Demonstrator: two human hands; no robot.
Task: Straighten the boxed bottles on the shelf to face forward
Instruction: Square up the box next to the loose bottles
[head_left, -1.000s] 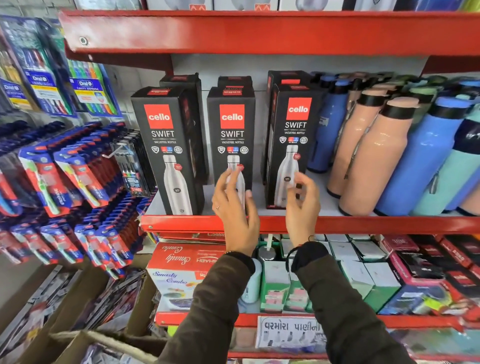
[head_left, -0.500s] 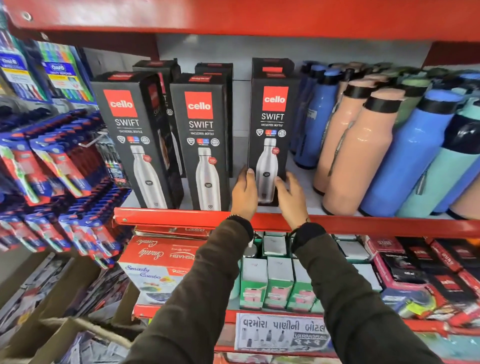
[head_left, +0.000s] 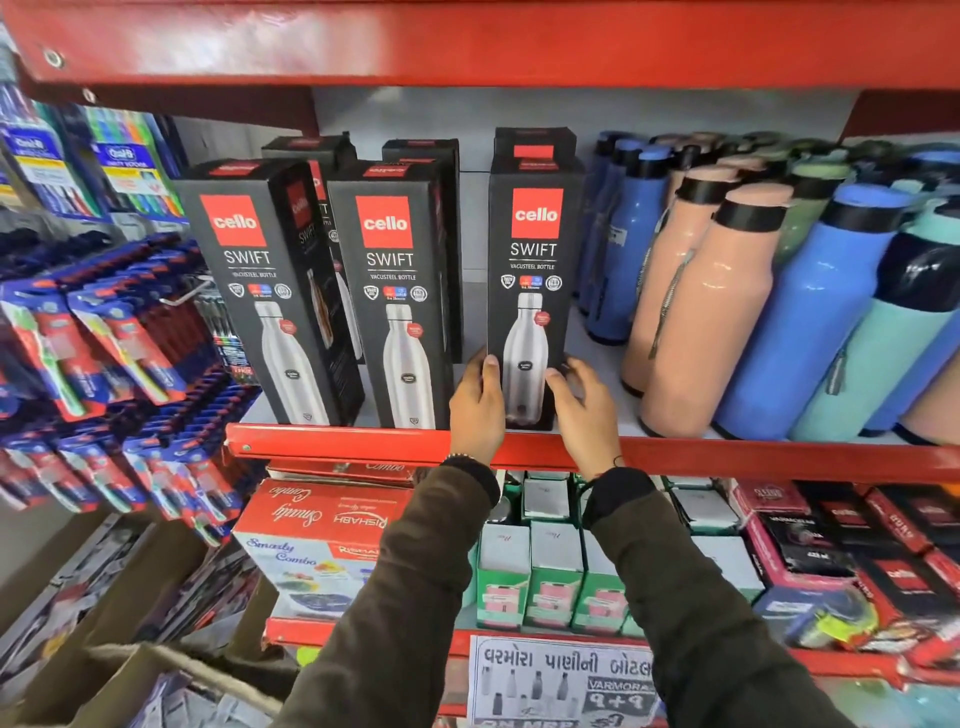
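Flanking the rightmost boxed bottle (head_left: 532, 291), left hand (head_left: 477, 410) and right hand (head_left: 584, 413) clamp its lower sides. Two matching boxes (head_left: 332, 291) stand left of the grip.

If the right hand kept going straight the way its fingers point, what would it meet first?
The right hand already touches the right box; sliding on along that box's side, it looks free as far as visible, depth unclear.

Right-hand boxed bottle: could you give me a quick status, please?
Left hand and right hand clasp right-hand boxed bottle at its base. Box upright, facing forward. Nothing blocking.
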